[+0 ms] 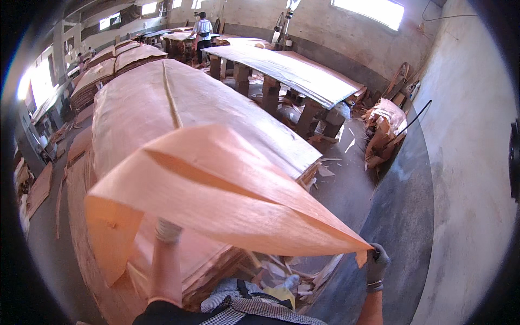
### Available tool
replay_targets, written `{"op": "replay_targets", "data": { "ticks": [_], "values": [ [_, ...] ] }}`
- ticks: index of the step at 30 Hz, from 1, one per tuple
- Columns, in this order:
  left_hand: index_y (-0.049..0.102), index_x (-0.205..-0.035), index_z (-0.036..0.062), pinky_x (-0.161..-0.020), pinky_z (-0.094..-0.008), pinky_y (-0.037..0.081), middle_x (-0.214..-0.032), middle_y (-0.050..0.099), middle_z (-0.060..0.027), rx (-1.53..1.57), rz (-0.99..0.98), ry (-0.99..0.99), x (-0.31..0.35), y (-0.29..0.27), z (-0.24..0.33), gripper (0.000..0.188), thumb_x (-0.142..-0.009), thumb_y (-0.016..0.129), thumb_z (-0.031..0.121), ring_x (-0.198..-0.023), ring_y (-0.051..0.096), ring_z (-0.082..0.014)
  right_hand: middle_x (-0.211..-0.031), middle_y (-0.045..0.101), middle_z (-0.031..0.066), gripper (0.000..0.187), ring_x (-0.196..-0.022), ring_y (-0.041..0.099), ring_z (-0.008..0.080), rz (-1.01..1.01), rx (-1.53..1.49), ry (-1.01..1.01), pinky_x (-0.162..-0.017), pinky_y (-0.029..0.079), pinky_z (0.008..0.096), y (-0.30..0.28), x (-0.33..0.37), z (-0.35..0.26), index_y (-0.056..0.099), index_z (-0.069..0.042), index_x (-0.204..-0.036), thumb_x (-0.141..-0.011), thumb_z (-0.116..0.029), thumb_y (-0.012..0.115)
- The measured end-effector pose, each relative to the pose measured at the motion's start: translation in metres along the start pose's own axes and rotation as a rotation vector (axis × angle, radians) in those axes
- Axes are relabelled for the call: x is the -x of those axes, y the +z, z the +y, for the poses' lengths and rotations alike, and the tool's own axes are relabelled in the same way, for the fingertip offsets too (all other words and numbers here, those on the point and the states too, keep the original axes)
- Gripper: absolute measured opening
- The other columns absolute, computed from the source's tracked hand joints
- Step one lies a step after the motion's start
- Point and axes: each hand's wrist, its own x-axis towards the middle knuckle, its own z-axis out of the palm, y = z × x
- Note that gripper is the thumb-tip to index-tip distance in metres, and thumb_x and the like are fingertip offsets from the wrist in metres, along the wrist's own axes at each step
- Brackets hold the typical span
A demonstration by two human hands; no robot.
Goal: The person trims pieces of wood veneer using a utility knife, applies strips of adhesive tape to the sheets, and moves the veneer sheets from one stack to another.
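A thin, orange-tan wood veneer sheet (233,216) is raised in front of me, bowed and folded across its middle. My right hand (377,264), in a grey glove, is closed on the sheet's right corner. Of my left hand (168,230) only the pale glove cuff shows; the sheet covers its fingers, so their grip cannot be seen. Beneath and beyond the sheet lies a long stack of veneer (216,103), with a darker strip (172,96) running lengthwise over its top.
A metal-topped table (276,67) on block legs stands beyond the stack. Crumpled veneer scraps (385,127) lean by the right wall (471,124). Offcuts (276,268) litter the floor near my body. More veneer stacks (95,81) stand far left, and another person (203,32) stands at the back.
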Motion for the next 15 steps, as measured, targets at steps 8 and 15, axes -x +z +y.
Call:
{"op": "replay_targets", "data": {
  "ticks": [8,15],
  "values": [
    [0.045,-0.135,0.0063,-0.109,-0.0458,0.036,-0.137,0.05,-0.0123,-0.014,0.351,-0.134,0.016,0.033,-0.218,0.061,-0.097,0.036,0.053,-0.125,0.047,-0.0297,-0.085,0.068,0.0125,0.016,-0.072,0.067,0.0282,-0.182,0.172,-0.544,-0.064,0.053,0.0355,0.022,-0.237,0.062,0.067,-0.006,-0.094,-0.08,-0.013,0.07],
    [0.045,-0.135,0.0063,-0.109,-0.0458,0.035,-0.137,0.05,-0.0124,-0.027,0.496,0.202,-0.01,0.115,-0.272,0.061,-0.097,0.037,0.053,-0.125,0.047,-0.0296,-0.08,0.066,0.0091,0.016,-0.069,0.065,0.0287,-0.297,0.11,-0.729,-0.06,0.051,0.0376,0.078,-0.419,0.111,0.067,-0.011,-0.093,-0.078,-0.016,0.067]
  ]
}}
